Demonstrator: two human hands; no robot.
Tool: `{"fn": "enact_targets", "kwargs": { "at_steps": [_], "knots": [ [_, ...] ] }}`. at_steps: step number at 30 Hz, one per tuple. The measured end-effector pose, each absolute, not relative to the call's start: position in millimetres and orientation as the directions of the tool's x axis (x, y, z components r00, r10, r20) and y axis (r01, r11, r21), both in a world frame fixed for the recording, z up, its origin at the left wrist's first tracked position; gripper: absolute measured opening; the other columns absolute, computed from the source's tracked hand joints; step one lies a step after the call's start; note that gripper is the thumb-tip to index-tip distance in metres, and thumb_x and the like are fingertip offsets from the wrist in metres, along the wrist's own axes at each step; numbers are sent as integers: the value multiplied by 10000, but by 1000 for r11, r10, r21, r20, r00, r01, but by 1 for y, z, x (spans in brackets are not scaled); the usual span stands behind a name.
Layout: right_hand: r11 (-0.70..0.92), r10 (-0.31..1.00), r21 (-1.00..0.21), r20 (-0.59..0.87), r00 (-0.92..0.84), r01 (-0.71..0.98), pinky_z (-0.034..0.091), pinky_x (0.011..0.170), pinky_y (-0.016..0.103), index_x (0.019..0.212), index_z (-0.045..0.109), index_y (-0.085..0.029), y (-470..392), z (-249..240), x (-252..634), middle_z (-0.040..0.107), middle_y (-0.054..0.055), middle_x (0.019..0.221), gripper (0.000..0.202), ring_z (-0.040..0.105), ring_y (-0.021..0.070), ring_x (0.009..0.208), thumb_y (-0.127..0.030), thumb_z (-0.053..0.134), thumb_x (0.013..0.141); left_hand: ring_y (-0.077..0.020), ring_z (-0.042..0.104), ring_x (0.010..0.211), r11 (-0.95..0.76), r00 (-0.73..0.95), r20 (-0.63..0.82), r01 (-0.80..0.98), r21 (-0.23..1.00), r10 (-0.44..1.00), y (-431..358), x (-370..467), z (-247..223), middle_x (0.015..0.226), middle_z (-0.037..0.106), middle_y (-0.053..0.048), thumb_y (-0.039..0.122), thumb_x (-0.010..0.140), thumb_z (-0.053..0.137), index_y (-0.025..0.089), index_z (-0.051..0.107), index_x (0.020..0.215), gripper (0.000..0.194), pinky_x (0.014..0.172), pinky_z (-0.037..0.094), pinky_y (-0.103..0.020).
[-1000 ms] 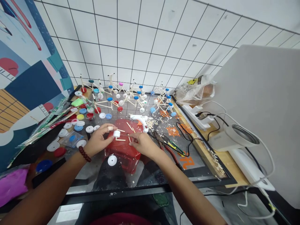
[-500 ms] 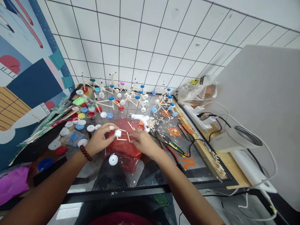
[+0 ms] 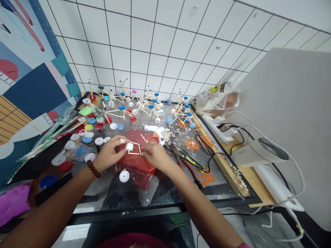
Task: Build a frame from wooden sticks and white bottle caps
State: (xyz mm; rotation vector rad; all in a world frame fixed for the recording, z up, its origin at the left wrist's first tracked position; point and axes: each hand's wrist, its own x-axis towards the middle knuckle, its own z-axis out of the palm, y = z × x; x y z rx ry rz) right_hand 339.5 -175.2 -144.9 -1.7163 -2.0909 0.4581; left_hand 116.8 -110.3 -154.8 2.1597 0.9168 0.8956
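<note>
Over a red surface seen through the glass, my left hand pinches a white cap piece from which two thin wooden sticks extend to the right. My right hand holds a short wooden stick crosswise at the free ends of those two sticks, so the sticks outline a rectangle with the cap. Another pair of short sticks lies just behind my right fingers. A white glue gun rests beyond them. Nearer the table's front lies a white disc.
Stick-and-cap models stand along the back. Loose bottle caps and bundled sticks are at the left. Pliers, black cable and wood scraps lie at the right, with a power strip and a white roll beyond.
My right hand has shifted slightly left, bringing the crosswise stick up against the ends of the two sticks on the cap. My left hand keeps its grip on the cap.
</note>
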Motion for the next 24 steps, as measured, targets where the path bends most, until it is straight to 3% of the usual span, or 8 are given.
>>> {"fn": "enact_targets", "kwargs": {
  "at_steps": [19, 24],
  "knots": [
    [215, 976, -508, 125, -176, 834, 446, 756, 271, 1027, 739, -174, -176, -146, 336, 663, 62, 894, 187, 599, 162, 786, -173, 678, 850, -229, 616, 1076, -557, 535, 319, 371, 743, 782, -109, 116, -158, 1139, 637, -85, 217, 802, 576, 194, 687, 1070, 291, 991, 468, -387],
    [286, 948, -582, 285, -138, 762, 462, 758, 267, 1057, 722, -160, -179, -136, 352, 683, 65, 896, 261, 616, 162, 805, -83, 557, 870, -230, 618, 1076, -555, 523, 328, 368, 746, 787, -111, 117, -152, 1133, 646, -85, 221, 796, 572, 191, 686, 1046, 277, 1004, 467, -387]
  ]
}}
